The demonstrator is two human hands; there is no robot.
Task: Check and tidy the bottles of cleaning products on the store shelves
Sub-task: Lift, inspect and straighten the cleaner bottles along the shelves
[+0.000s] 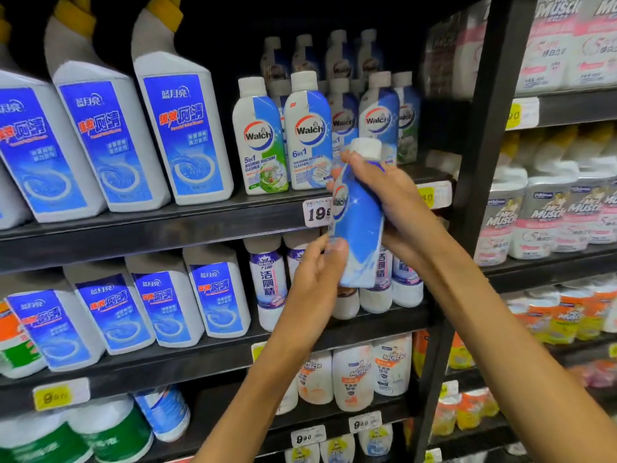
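Black metal store shelving [200,225] fills the view in several tiers, with a dark upright post [480,128] dividing it from a neighbouring bay of Mr Muscle packs [534,222] on the right. Large white toilet-cleaner bottles [180,128] with blue labels stand in rows on the left of the upper two tiers, the leftmost cut off by the frame edge. Upright Walch bottles [309,132] crowd the middle of the upper tier, those at the back dim and blurred. In front of this tier's edge, a blue Walch bottle [359,222] is held tilted: the right hand [397,202] wraps its upper body, and the left hand [320,279] pinches its lower edge. It partly covers a price tag [315,212].
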